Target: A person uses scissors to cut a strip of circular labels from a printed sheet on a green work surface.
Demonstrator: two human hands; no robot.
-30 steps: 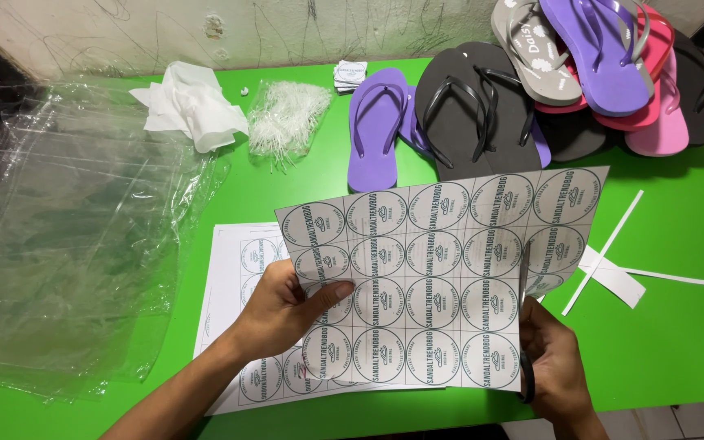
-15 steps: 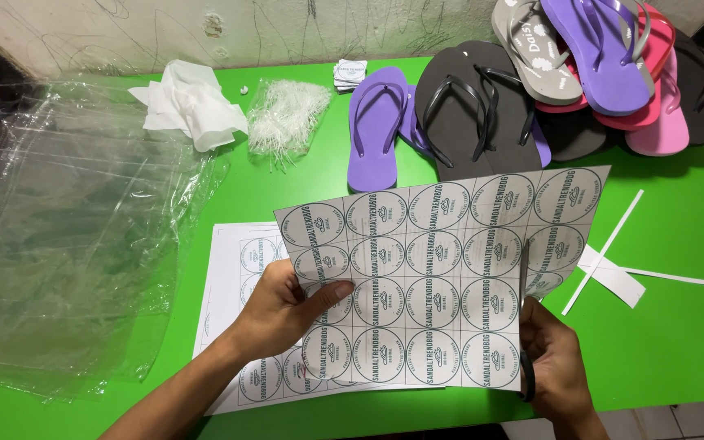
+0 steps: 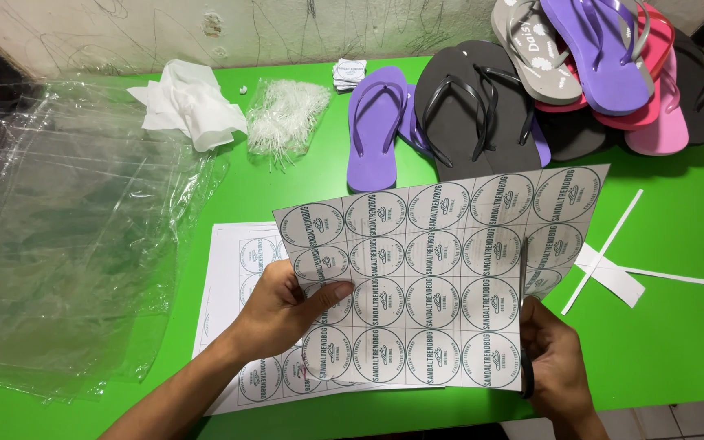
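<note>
A sheet of round printed labels (image 3: 437, 277) is held up over the green table (image 3: 686, 342). My left hand (image 3: 287, 310) grips its left edge with the thumb on top. My right hand (image 3: 556, 363) holds scissors (image 3: 523, 285) whose blades run up into the sheet between the two right-hand columns of labels. Under the held sheet, another label sheet (image 3: 238, 277) lies flat on the table.
A stack of clear plastic bags (image 3: 67, 236) covers the table's left side. At the back lie a crumpled white cloth (image 3: 189, 106), a bundle of thin white plastic ties (image 3: 287, 118), and purple (image 3: 372, 122), black (image 3: 470, 106), grey, pink flip-flops. White paper strips (image 3: 613, 269) lie at the right.
</note>
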